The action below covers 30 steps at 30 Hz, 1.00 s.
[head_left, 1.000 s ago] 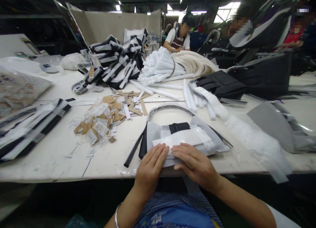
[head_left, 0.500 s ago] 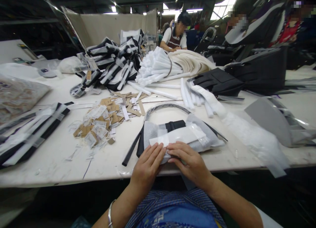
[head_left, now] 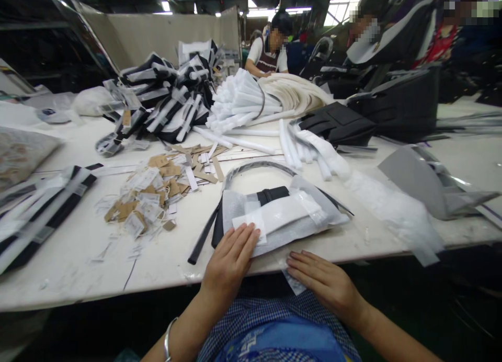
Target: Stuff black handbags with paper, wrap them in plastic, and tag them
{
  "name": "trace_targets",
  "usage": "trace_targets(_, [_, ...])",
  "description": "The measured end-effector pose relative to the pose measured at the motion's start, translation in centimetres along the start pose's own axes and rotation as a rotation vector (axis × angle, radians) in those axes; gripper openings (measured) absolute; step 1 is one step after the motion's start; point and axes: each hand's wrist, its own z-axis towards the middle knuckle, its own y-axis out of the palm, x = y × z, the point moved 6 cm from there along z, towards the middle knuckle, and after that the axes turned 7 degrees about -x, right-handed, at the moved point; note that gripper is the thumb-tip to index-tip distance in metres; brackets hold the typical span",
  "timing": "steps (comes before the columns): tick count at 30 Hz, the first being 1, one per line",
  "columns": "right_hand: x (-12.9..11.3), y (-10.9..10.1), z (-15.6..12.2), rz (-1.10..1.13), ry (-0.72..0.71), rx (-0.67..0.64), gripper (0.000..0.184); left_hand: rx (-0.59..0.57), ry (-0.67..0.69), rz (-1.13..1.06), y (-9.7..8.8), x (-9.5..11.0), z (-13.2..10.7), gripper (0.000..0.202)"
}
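Note:
In front of me on the table lies a black handbag (head_left: 217,227) wrapped in white foam sheet (head_left: 288,234), with a plastic-covered handle (head_left: 259,165) arching behind it. A white strip (head_left: 288,214) lies across the wrapping. My left hand (head_left: 232,255) rests flat on the wrapping and the strip's left end, fingers stretched out. At the table's front edge, apart from the bag, my right hand (head_left: 327,282) has its fingers stretched over a clear piece of plastic or tape (head_left: 293,283) that hangs over the edge. I cannot tell whether its thumb, which is hidden, presses on the piece.
Paper tags (head_left: 151,194) are heaped left of the bag. Farther back are wrapped black straps (head_left: 168,100), white foam tubes (head_left: 239,103) and black bag parts (head_left: 337,124). Crumpled white wrapping (head_left: 396,210) lies on the right. Across the table, a person (head_left: 266,51) in an apron bends over.
My right hand has left the wrapping and moved right and down to the clear piece at the table edge. My left hand stays on the wrapping. The view has shifted slightly.

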Motion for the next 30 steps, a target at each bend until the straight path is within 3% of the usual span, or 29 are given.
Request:
trace_targets(6, [-2.3,0.8,3.3,0.045,-0.068,0.092,0.033,0.043,0.042,0.032,-0.2,0.1,0.4,0.038])
trace_targets(12, [-5.3,2.6,5.1,0.094,-0.116,0.142,0.023,0.062,0.024,0.011,0.8,0.8,1.0,0.040])
trace_targets(14, [-5.7,2.3,5.5,0.096,-0.130,0.137,0.022,0.059,0.014,-0.015,1.2,0.8,0.9,0.040])
trace_targets(17, [-5.3,0.1,6.4,0.127,-0.163,0.088,0.021,0.073,0.009,-0.041,1.5,0.6,0.7,0.040])
trace_targets(20, [-3.2,-3.3,8.3,0.235,-0.165,0.011,0.027,0.091,0.014,-0.035,1.5,0.6,0.6,0.039])
trace_targets(22, [-0.4,-5.4,10.3,0.228,-0.066,0.035,0.029,0.116,0.021,-0.023,1.2,0.7,0.6,0.039])
trace_targets(24, [3.1,-6.2,12.4,0.120,0.080,0.045,0.026,0.135,0.024,-0.003,1.0,0.8,0.7,0.038])
trace_targets(27, [7.4,-4.2,15.8,-0.006,0.186,-0.174,0.032,0.118,0.023,0.025,1.0,0.8,0.9,0.038])
trace_targets(30, [9.4,-1.3,18.2,-0.056,0.204,-0.474,0.031,0.113,0.015,0.048,1.1,0.7,0.8,0.038])
